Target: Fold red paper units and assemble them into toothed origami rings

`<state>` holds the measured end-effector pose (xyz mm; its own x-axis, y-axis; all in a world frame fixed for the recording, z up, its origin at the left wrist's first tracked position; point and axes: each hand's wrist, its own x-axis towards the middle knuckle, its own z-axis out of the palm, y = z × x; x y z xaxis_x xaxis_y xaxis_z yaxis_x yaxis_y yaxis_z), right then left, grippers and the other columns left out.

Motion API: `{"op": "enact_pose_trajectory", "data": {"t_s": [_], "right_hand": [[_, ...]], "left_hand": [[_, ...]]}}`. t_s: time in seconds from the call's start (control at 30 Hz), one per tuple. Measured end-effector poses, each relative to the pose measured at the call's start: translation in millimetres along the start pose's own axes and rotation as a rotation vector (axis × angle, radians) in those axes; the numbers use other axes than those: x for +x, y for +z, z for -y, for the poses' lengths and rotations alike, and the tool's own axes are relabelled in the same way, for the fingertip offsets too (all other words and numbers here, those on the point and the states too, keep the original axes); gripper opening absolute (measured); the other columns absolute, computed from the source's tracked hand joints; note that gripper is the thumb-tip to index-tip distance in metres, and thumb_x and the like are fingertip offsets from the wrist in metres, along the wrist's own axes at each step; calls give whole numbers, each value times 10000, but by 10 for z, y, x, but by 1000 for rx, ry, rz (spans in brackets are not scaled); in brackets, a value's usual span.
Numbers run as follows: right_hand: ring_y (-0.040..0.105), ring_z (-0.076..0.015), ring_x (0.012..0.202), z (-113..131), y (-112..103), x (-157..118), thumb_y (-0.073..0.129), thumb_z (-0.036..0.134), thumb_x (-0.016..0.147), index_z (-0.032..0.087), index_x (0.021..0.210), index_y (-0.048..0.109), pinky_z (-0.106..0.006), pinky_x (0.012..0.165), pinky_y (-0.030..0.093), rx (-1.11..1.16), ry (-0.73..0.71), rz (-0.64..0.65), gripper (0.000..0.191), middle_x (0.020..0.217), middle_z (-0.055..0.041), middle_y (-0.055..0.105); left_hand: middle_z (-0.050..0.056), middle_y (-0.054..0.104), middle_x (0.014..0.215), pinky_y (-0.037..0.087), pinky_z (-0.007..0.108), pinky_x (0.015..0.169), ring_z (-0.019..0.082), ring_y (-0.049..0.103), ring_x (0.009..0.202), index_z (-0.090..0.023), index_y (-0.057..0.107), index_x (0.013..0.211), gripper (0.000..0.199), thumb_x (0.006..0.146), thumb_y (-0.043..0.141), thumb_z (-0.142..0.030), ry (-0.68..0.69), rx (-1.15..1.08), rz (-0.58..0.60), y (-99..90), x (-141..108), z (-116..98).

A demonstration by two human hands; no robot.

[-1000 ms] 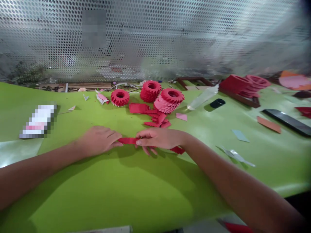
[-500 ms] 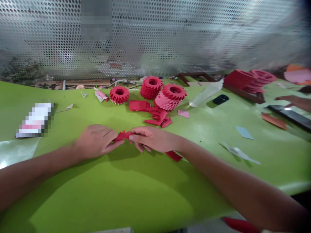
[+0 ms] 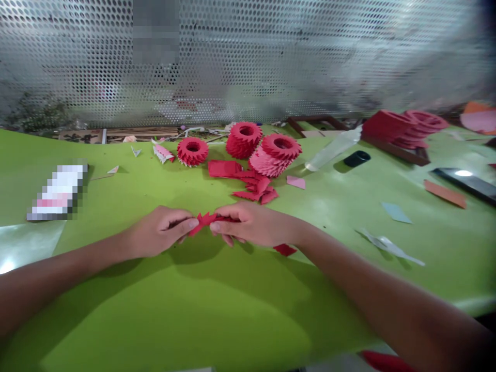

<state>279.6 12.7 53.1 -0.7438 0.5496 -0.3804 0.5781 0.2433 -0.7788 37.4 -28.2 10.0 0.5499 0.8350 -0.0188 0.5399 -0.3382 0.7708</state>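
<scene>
Above the green table, a short zigzag strip of folded red paper is pinched between both hands. My left hand grips its left end between thumb and fingers. At its right end, my right hand is closed on the same strip, the other fingers curled below. Another red paper piece lies beneath my right wrist. Just beyond the hands is a pile of folded red pieces, beside a flat red stack.
Behind stand spiky paper rings, one red, one taller red and one pink and red. A clear bottle, a black cap and a dark phone lie right. A blurred-out device lies left.
My left hand has turned so its thumb shows on top of the red strip, and more of the strip's left end shows. The other person's hand at the right is out of view.
</scene>
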Motion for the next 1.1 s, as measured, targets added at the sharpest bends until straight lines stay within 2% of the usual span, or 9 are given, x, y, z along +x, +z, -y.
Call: {"op": "enact_pose_trajectory", "data": {"t_s": [0.13, 0.2, 0.3, 0.4, 0.53, 0.77, 1.0, 1.1], "right_hand": [[524, -93, 547, -4, 1, 7, 488, 583, 958, 187, 901, 639, -210, 498, 397, -21, -8, 24, 428, 758, -6, 697], [522, -94, 544, -1, 20, 16, 482, 565, 967, 192, 928, 635, -210, 497, 399, -22, -3, 0, 405, 747, 0, 690], [549, -98, 547, 0, 62, 29, 467, 532, 982, 193, 1012, 616, -207, 497, 413, 11, 2, -34, 371, 742, 1, 688], [570, -98, 531, -7, 96, 38, 425, 524, 1000, 190, 1043, 598, -207, 494, 432, 42, -7, -48, 378, 731, -1, 693], [566, -94, 507, -11, 106, 46, 396, 519, 1011, 193, 1051, 613, -205, 485, 439, 25, -6, -44, 394, 701, 2, 690], [543, -88, 493, 1, 103, 36, 421, 570, 987, 189, 941, 603, -192, 457, 427, 31, 1, -10, 425, 670, 6, 674], [529, -71, 473, 8, 158, 51, 447, 479, 1001, 179, 980, 621, -179, 429, 392, 65, 15, -12, 348, 702, 1, 686], [537, -74, 475, 32, 191, 47, 422, 442, 1015, 187, 1053, 636, -179, 419, 389, 68, 30, -44, 335, 696, 11, 686]], "left_hand": [[-18, 544, 543, 300, 189, 393, 93, 461, 425, -166, 583, 736, 526, 1022, 324, -523, -3, 120, -35, 21, -36, -42], [-11, 599, 594, 304, 189, 377, 95, 478, 420, -156, 625, 911, 429, 981, 434, -534, -5, 206, -103, 31, -55, -73], [1, 665, 660, 330, 190, 360, 92, 493, 393, -153, 615, 1109, 415, 921, 554, -518, 67, 376, -240, 39, -62, -92], [-6, 675, 618, 359, 187, 365, 93, 521, 387, -159, 650, 1061, 297, 971, 508, -404, 251, 517, -340, 45, -53, -61], [9, 736, 658, 432, 197, 396, 101, 598, 428, -151, 663, 1060, 205, 984, 530, -287, 434, 605, -378, 62, -53, -12], [17, 761, 689, 488, 221, 423, 116, 648, 469, -152, 661, 1052, 179, 991, 539, -267, 528, 673, -386, 74, -61, -18], [-7, 738, 642, 438, 199, 380, 94, 603, 420, -173, 658, 1010, 125, 979, 564, -249, 555, 701, -422, 74, -68, -12], [-28, 716, 607, 405, 180, 359, 73, 559, 385, -176, 644, 1016, 102, 972, 578, -241, 578, 694, -466, 83, -66, 25]]}}
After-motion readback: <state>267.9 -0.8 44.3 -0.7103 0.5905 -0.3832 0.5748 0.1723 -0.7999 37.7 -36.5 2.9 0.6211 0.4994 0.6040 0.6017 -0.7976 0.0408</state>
